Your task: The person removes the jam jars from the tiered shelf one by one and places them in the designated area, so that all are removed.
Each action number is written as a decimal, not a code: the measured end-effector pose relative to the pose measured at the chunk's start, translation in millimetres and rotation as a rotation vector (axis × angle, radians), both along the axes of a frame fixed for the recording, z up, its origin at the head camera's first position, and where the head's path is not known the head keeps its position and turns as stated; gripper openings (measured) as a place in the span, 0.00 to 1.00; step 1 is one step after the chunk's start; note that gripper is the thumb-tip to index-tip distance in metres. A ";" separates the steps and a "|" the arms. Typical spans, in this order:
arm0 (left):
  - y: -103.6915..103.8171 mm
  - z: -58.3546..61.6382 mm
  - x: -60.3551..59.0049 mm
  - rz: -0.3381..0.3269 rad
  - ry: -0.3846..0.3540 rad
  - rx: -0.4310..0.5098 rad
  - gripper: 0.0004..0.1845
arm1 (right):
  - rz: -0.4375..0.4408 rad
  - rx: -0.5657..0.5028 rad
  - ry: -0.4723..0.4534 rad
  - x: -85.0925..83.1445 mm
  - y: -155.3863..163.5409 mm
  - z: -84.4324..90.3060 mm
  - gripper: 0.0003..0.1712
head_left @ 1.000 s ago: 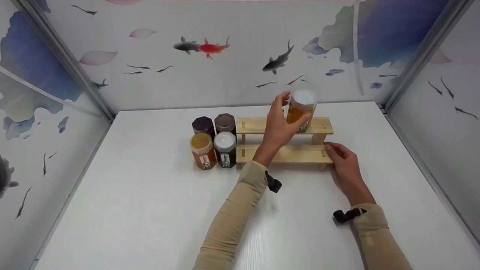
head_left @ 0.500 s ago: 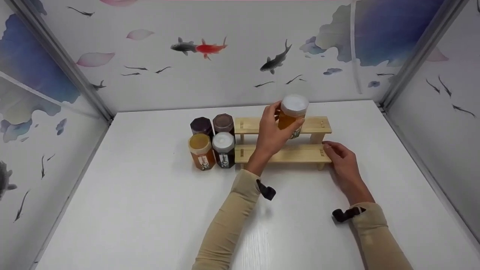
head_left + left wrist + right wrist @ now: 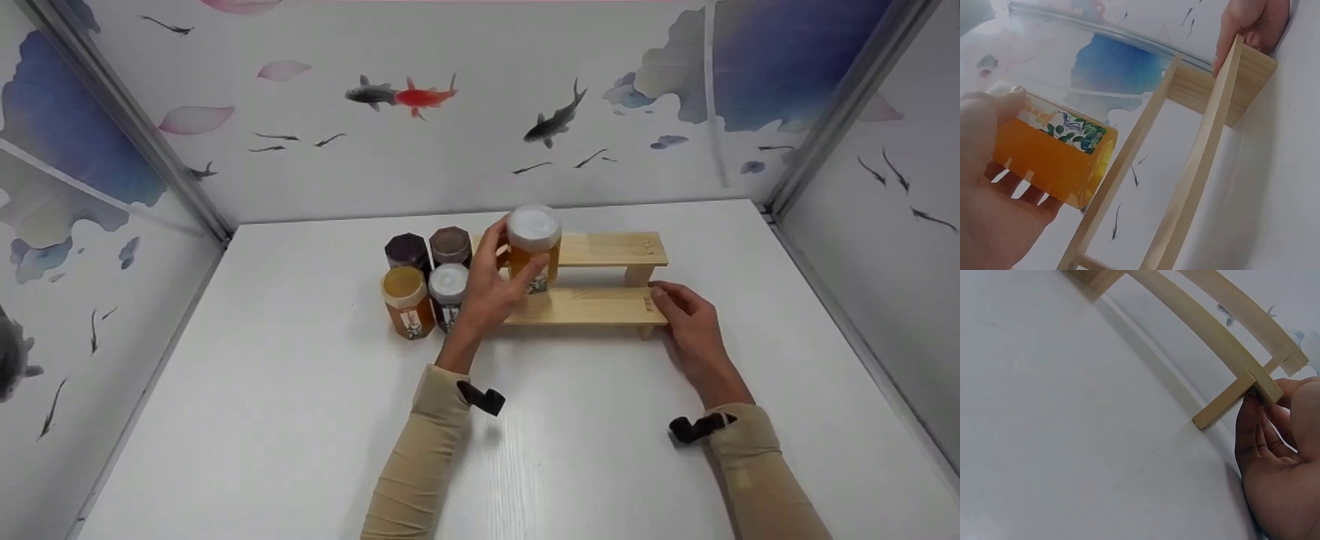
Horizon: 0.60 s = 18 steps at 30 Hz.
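Note:
My left hand (image 3: pixel 489 294) grips a clear honey jar (image 3: pixel 553 264) with a white lid, amber contents and a printed label. In the head view the jar overlaps the left part of the two-tier wooden rack (image 3: pixel 596 306). The left wrist view shows the jar (image 3: pixel 1053 163) tilted, thumb on one side and fingers around the other, its base close to the upper board. At the rack's right end, my right hand (image 3: pixel 696 330) pinches the end of the lower board. Thumb and fingers (image 3: pixel 1251 424) of that hand meet at the board's end in the right wrist view.
Left of the rack stand several jars in two rows: an amber jar (image 3: pixel 410 309) and a dark white-lidded jar (image 3: pixel 448 283) in front, a purple-lidded jar (image 3: pixel 406 250) and a brown-lidded jar (image 3: pixel 451 244) behind. White panels (image 3: pixel 480 165) with painted fish enclose the table.
My left hand has carried the honey jar leftward and lower, from over the right part of the upper board to over the rack's left part. The right hand keeps its hold.

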<state>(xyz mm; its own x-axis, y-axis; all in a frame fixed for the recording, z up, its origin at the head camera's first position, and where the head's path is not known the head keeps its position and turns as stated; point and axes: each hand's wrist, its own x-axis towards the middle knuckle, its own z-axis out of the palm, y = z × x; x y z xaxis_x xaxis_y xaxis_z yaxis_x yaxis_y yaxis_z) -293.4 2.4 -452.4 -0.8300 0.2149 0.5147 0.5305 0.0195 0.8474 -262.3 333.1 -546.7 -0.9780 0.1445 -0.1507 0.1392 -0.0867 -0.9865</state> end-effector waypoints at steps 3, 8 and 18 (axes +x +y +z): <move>-16.6 2.1 -1.4 0.012 0.003 0.030 0.40 | -0.007 -0.013 -0.014 0.6 2.0 0.8 0.39; -51.3 9.5 -1.7 0.016 0.030 0.041 0.40 | -0.003 -0.025 -0.023 0.9 1.8 1.3 0.39; -124.5 15.5 -0.3 0.072 0.054 0.084 0.40 | 0.007 -0.038 -0.016 1.0 -0.1 1.4 0.39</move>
